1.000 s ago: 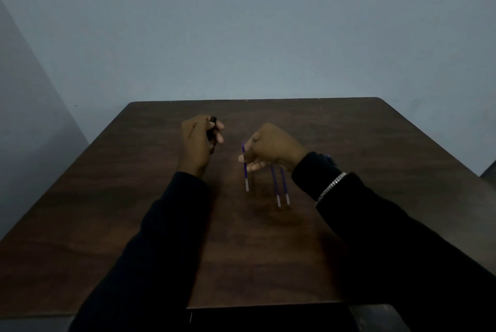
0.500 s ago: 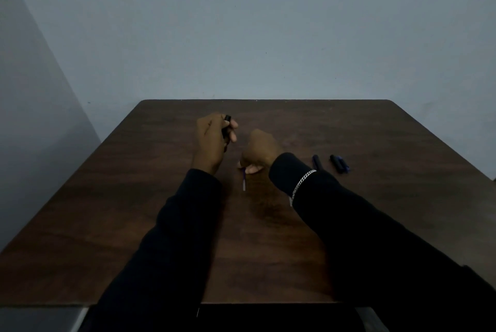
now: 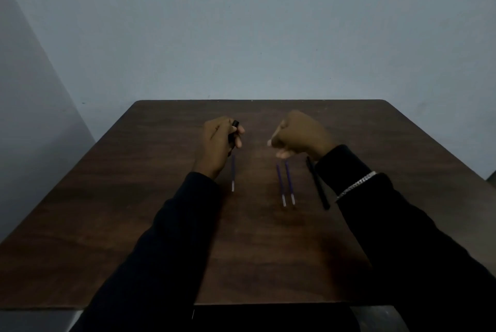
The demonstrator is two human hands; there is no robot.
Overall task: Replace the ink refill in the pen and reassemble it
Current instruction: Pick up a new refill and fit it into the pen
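My left hand [image 3: 218,141] is shut on a short black pen barrel [image 3: 234,130], held upright above the brown table [image 3: 161,224]. Just below that hand a purple ink refill [image 3: 233,173] with a pale tip lies on the table. Its upper end meets the hand. My right hand [image 3: 298,136] hovers to the right with its fingers curled in, and I see nothing in it. Beneath it two more purple refills [image 3: 285,184] lie side by side. A slim black pen part [image 3: 318,184] lies right of them, next to my right sleeve.
The table's far edge [image 3: 260,101] meets a plain grey wall. A silver bracelet [image 3: 355,186] sits on my right wrist. Both dark sleeves cover the near part of the table.
My right hand has let go of the single refill, which now lies by my left hand, and has moved right above the pair of refills. My left hand still holds the barrel.
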